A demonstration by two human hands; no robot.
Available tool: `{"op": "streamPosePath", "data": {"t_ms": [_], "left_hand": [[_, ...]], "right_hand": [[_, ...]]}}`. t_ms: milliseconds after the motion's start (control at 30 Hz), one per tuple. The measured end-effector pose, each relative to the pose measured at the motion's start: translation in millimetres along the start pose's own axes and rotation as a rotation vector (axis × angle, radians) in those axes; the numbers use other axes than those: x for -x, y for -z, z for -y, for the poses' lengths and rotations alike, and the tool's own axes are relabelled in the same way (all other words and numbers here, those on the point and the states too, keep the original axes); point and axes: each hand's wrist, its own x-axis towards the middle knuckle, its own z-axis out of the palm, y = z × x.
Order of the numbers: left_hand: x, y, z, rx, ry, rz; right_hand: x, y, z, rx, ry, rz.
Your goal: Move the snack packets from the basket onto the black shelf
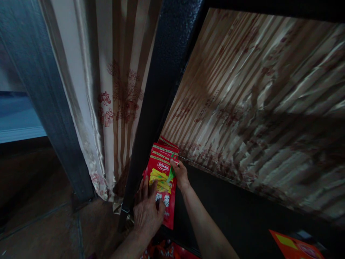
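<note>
A stack of red food packets (159, 166) with yellow strips pictured on the front lies in the corner of a dark shelf (215, 201). The packets overlap, their top edges fanned slightly toward the curtain. My left hand (148, 210) rests on the lower left of the top packet, fingers stretched out and apart. At the upper right edge of the stack, my right hand (180, 173) has its thumb and fingers closed on the packets. How many packets it pinches is hidden.
A dark metal post (151, 90) rises just left of the stack. Patterned curtains hang behind the shelf (229, 90) and left of the post (121, 90). An orange-red packet (295, 246) lies at the lower right. More red packages (161, 250) show below the shelf edge.
</note>
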Motion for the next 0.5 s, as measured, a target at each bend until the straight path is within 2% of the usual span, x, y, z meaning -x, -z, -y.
{"op": "streamPosePath", "data": {"t_ms": [200, 500], "left_hand": [[-0.2, -2.2, -0.4, 0.001, -0.008, -0.017], [-2.3, -4.8, -1.9, 0.012, -0.012, -0.021]], "right_hand": [[3.5, -6.2, 1.9, -0.148, -0.092, 0.025], [0.5, -3.4, 5.6, -0.145, -0.072, 0.055]]}}
